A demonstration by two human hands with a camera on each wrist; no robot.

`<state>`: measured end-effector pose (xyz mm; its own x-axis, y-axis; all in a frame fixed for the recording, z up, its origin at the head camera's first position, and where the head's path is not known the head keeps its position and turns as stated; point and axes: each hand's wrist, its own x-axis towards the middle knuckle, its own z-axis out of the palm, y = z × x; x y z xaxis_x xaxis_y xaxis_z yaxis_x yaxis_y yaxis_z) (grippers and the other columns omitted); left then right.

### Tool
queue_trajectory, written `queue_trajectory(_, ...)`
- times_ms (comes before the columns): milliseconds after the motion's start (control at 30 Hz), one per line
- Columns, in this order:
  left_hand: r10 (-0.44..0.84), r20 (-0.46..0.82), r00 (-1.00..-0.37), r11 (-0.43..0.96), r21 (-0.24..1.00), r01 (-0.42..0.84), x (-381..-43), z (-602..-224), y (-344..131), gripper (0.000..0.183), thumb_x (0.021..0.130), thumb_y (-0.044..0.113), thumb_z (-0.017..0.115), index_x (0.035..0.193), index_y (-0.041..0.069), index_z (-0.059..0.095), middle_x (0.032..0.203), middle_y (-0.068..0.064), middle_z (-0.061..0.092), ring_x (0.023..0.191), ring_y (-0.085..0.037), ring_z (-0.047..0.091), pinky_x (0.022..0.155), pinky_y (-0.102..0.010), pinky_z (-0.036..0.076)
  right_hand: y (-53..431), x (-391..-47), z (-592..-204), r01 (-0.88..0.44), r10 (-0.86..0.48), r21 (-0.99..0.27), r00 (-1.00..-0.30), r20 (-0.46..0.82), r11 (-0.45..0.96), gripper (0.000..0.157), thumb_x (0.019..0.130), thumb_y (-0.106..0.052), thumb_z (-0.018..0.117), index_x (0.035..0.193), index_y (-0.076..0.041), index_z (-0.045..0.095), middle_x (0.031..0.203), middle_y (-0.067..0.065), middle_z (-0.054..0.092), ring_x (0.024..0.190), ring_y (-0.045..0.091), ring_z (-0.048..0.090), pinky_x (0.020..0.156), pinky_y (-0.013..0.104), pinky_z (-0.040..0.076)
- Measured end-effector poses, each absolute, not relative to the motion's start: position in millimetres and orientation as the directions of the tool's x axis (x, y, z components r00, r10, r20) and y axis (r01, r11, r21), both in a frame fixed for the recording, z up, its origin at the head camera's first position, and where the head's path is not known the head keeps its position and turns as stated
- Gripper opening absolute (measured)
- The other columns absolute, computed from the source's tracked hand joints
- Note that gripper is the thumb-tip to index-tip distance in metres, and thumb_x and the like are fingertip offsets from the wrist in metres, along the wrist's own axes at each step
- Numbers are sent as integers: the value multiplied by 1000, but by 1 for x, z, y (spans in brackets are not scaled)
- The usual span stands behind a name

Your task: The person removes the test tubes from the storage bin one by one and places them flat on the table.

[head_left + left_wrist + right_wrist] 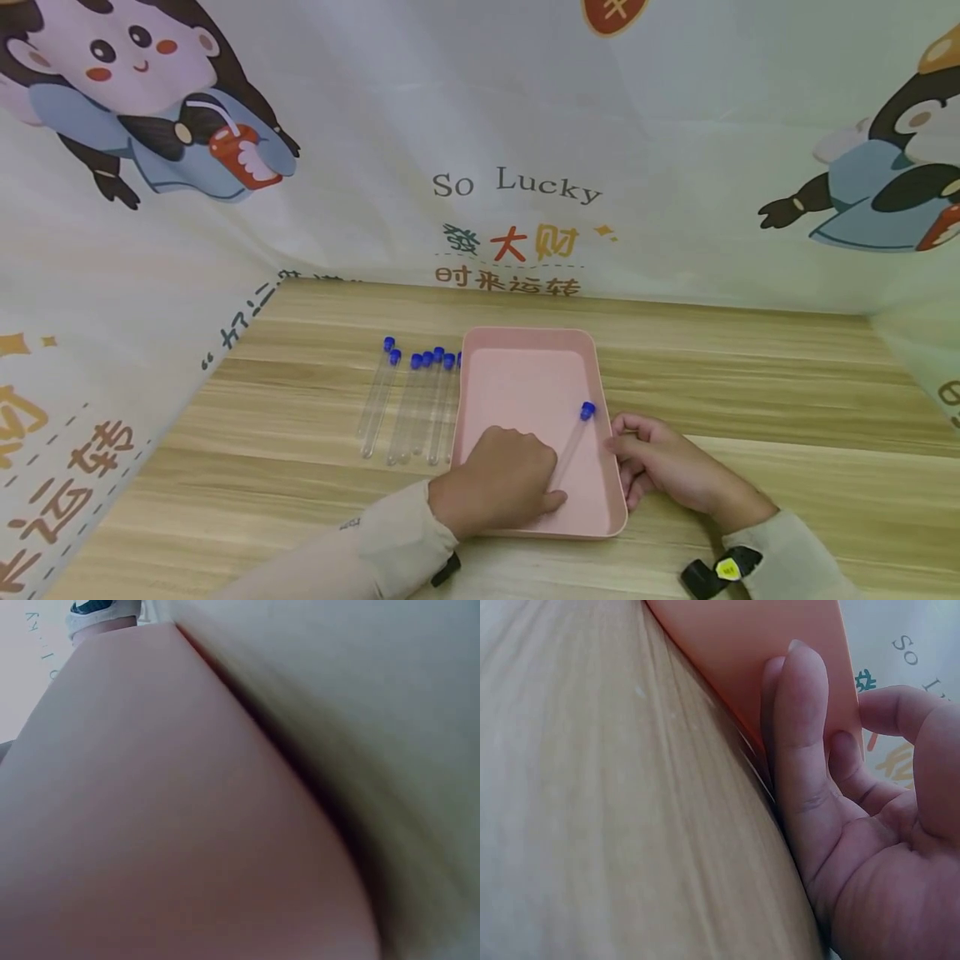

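A pink tray lies on the table. Inside it, a clear test tube with a blue cap slants along the right side, cap end away from me. My left hand reaches over the tray's near left part and pinches the tube's lower end between thumb and curled fingers; most fingertips are hidden beneath the hand. Up close, the tray's outer wall fills the left wrist view. At the tray's right side, my right hand rests its loosely bent fingers against the outer wall.
Left of the tray, several blue-capped clear test tubes lie side by side on the wood-grain table, the rightmost partly hidden by the tray. A printed cloth hangs behind and at both sides.
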<state>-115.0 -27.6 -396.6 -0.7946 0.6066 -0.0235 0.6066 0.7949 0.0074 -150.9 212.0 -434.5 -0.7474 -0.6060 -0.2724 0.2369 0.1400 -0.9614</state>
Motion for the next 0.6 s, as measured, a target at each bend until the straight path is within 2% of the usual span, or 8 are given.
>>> queue_trajectory(600, 581, -26, -813, 814, 20, 581, -118, -393, -40, 42, 90, 44, 67, 61, 18, 51, 57, 6, 50, 50, -11, 45, 48, -33, 36, 210, -151, -434, 234, -612, -962, -744, -269, 138, 12, 103, -18, 49, 98, -8, 45, 76, 2, 62, 59, 12, 63, 54, 30, 56)
